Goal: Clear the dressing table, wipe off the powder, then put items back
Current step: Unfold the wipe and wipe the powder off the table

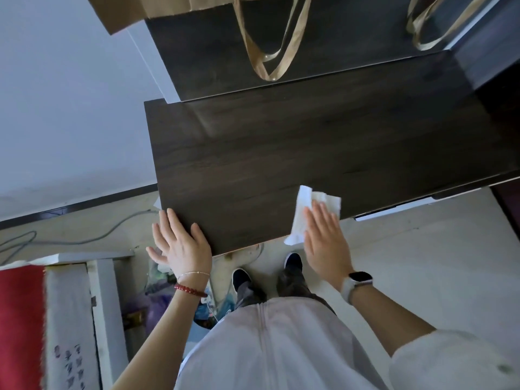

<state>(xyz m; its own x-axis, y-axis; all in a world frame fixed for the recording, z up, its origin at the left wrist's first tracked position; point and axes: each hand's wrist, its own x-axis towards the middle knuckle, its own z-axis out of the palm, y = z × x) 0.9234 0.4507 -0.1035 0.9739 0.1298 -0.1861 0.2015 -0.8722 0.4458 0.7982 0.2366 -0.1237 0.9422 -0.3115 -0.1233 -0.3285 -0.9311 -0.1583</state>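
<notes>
The dressing table (281, 153) is a dark wooden top with nothing standing on it, so the clearing looks done and the wiping is the step in hand. A white tissue (304, 212) lies on the near edge of the top, one end hanging past the edge. The right hand (323, 237) lies flat on it, fingers straight and close together, pressing it to the wood. The left hand (180, 243) rests on the near left corner, fingers straight and slightly spread, steadying the table. I cannot make out any powder on the surface; a pale sheen (208, 122) near the back left may be only light. The next move, I judge, is to sweep the tissue across the rest of the top with even pressure, then fetch the items. Behind the table, a mirror (309, 38) shows a paper bag's handles (270, 52).
</notes>
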